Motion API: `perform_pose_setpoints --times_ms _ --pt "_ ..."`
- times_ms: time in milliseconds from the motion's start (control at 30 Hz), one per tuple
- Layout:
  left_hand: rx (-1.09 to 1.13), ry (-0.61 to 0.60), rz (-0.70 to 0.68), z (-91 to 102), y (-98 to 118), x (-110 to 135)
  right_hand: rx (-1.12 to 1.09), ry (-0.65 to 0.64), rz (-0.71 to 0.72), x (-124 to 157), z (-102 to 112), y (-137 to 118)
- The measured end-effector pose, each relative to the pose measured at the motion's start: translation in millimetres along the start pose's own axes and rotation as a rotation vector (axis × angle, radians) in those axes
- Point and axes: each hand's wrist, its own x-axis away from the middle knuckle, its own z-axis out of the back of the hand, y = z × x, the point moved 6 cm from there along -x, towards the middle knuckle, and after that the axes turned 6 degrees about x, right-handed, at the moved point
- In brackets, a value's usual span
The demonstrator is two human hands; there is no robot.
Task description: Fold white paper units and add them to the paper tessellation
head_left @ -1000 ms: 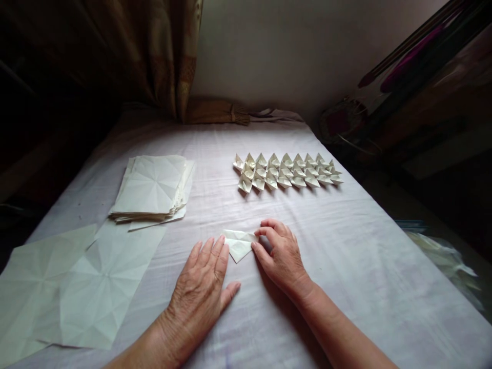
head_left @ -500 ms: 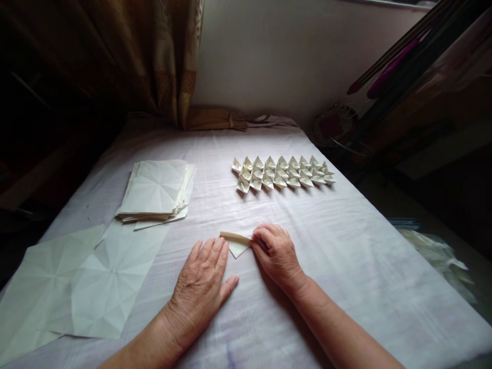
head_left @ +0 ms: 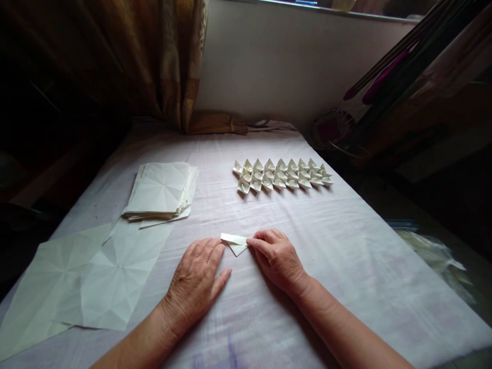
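Right now, a pale cloth (head_left: 261, 328) is covering the surface below, with a purplish mark (head_left: 232, 353) showing at the bottom centre of the frame. Two creased paper sheets, one (head_left: 46, 297) further left and the other (head_left: 111, 282) to its right, are overlapping at the lower left, their fold lines fanning out from the middle.

Just below the centre of the frame, the left hand (head_left: 196, 271) is lying palm down, its grip flat: the fingers are resting side by side, the thumb is standing apart, and the fingertips are touching the left end of a small folded paper (head_left: 235, 242). The right hand (head_left: 279, 259) is pinching the right end of that paper between thumb and fingers. The folded paper is lying between the two hands, showing a narrow band along its far edge and pointing toward the bottom of the frame.

At the right edge, a clear plastic bag (head_left: 438, 259) is sitting beyond the cloth. Left of centre, a stack of creased papers (head_left: 161, 187) is lying, edges uneven. Right of centre, small pointed paper pieces (head_left: 282, 177) are standing in close rows.

Further off, a fringed brown fabric (head_left: 215, 124) is lying below a pale wall (head_left: 269, 66), while a patterned curtain (head_left: 172, 61) is hanging at the upper left.
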Motion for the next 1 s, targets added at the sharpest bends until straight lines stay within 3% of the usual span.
perform_pose_setpoints --times_ms 167,367,600,800,1000 --pt "-0.013 0.035 0.004 2.9 -19 -18 -0.011 -0.032 0.003 2 0 0" --pt "0.041 -0.071 -0.224 2.1 -19 -45 -0.086 -0.051 -0.042 4 -3 6" --pt "-0.145 -0.088 -0.472 2.6 -8 -50 -0.171 -0.076 -0.090 3 -3 11" --pt "-0.230 -0.081 -0.514 2.3 -1 -47 -0.174 -0.084 -0.087 4 0 8" --pt "-0.164 -0.116 -0.460 5.6 4 -34 -0.116 -0.114 -0.004 5 4 3"
